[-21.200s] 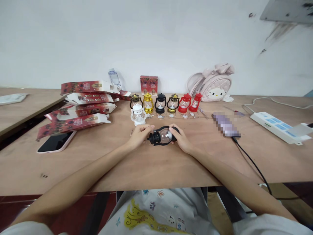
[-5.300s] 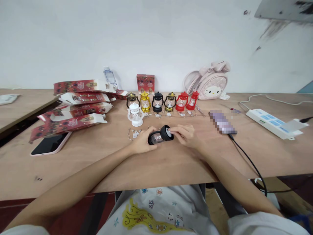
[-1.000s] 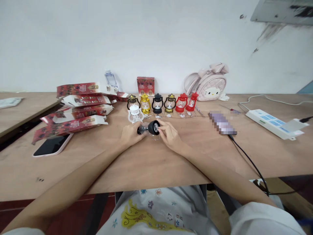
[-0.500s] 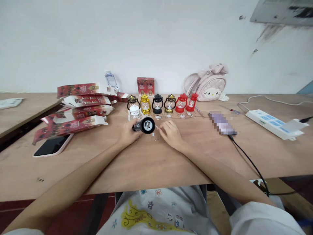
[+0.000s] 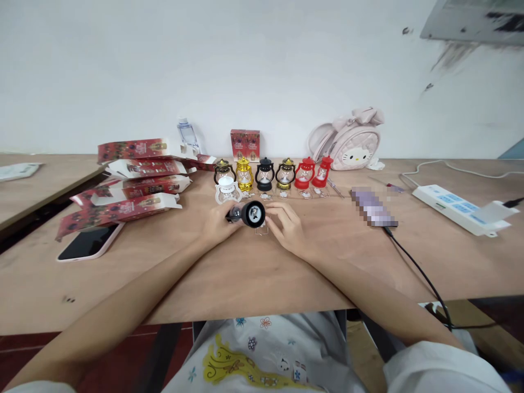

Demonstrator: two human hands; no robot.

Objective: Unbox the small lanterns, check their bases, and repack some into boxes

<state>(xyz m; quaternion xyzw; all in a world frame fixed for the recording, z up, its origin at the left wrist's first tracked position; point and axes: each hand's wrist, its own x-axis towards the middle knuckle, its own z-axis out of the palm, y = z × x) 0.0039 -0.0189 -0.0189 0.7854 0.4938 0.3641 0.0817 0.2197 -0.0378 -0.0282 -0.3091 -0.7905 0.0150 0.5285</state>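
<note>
Head view: left hand (image 5: 216, 225) grips the black lantern (image 5: 247, 214) mid-worktop, base now turned back toward the right hand (image 5: 284, 226), whose half-curled fingers have closed in beside it again, holding nothing I can make out.

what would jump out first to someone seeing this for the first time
At the middle of the wooden table, the left hand holds a small black lantern on its side, base toward the camera, with the right hand at that base. Behind stands a row of lanterns in gold, black and red, with one white lantern in front. Red boxes are piled at the left, and a pink cat-face bag leans against the wall.
</note>
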